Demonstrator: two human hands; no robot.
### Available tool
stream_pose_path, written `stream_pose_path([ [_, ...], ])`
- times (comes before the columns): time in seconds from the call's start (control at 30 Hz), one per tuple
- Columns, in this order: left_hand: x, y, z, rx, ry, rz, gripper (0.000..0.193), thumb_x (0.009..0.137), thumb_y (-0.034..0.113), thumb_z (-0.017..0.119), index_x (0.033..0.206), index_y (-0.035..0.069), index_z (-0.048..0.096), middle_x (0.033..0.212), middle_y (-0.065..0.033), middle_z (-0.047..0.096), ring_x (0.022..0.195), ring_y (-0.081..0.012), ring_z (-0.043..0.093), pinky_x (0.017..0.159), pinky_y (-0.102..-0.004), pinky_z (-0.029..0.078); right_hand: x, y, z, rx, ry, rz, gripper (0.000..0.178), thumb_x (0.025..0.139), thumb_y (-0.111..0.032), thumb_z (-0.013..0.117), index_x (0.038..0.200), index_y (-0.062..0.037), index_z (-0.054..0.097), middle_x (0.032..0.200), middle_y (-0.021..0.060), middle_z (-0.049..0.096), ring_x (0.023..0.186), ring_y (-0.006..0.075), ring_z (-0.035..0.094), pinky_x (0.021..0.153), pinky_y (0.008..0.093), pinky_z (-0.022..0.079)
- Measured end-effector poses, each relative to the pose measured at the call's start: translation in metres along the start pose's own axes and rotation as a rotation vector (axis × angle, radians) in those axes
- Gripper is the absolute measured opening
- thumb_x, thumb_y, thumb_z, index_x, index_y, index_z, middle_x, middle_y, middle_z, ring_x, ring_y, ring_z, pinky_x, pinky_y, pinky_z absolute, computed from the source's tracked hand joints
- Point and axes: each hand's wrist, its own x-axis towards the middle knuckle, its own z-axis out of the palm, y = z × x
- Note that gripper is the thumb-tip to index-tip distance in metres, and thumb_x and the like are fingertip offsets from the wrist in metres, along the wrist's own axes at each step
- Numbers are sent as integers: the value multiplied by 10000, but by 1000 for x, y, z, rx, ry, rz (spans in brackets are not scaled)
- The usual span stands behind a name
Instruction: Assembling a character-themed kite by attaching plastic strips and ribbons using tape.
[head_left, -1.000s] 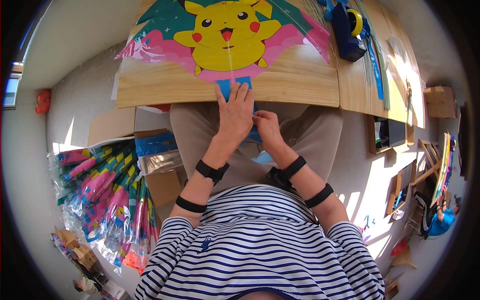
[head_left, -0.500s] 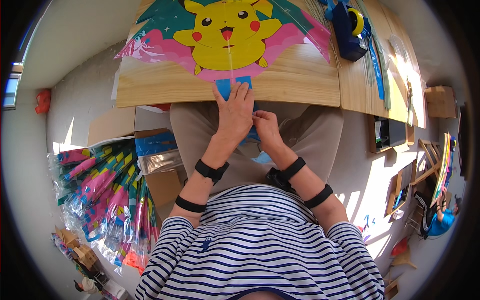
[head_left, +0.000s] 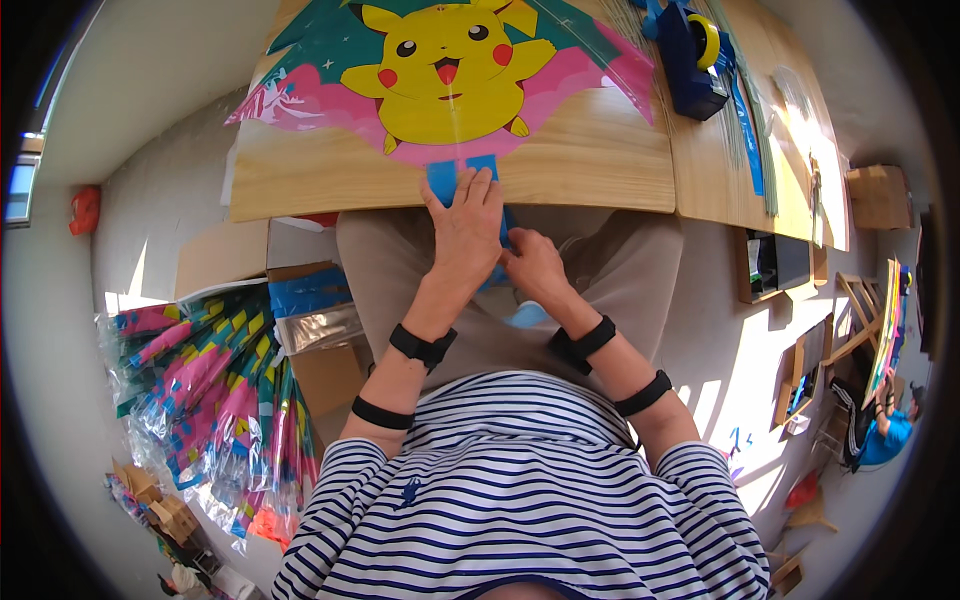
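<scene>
On the wooden table in front of me lies a kite with a yellow cartoon figure on green and pink film. A blue plastic strip meets its lower tip and hangs over the near table edge. My left hand rests on the strip, its fingers stretched flat over it at the edge. Just below, my right hand has its fingers closed at the hanging part of the strip; the fingertips are partly hidden beside my left hand.
A dark blue tape dispenser with a yellow roll stands at the table's right, beside thin rods. Many folded kites in clear film spill beside an open carton at my left. Another person is at far right.
My right hand has shifted slightly downward beside the strip. My left hand stays flat on it. The whole view has shifted a little.
</scene>
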Motion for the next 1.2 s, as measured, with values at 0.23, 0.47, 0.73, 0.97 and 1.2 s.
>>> stream_pose_path([
  [0.23,-4,1,5,14,-39,-6,522,773,-7,619,1293,8,577,1451,-121,497,1404,-294,422,1098,-761,157,31,48,-128,275,521,1,291,828,-190,747,1013,29,700,776,152,631,739,292,636,702,408,500],
  [0.47,-3,-1,4,39,-73,-4,509,803,-13,617,1309,20,576,1459,-111,501,1411,-280,420,1110,-742,157,124,134,-269,570,859,178,429,870,-244,729,1191,26,639,944,136,691,735,238,674,651,384,540],
  [0.73,-1,3,-3,29,-111,-24,446,867,20,607,1313,31,577,1470,-105,497,1414,-278,419,1122,-726,153,161,126,-317,602,550,321,415,867,-332,717,1127,-11,676,969,116,662,703,249,653,605,372,530],
  [0.97,-1,3,0,38,-137,-23,477,860,30,635,1333,34,569,1486,-107,481,1414,-291,417,1127,-719,158,166,137,-325,702,508,398,299,880,-271,712,1029,-15,672,979,131,660,672,242,653,612,359,529],
  [1.2,-1,6,-5,30,-149,-40,496,845,39,655,1333,27,569,1487,-111,485,1415,-290,416,1120,-723,173,136,139,-310,872,581,101,270,807,-186,752,940,29,656,903,122,667,699,243,642,628,386,448],
])
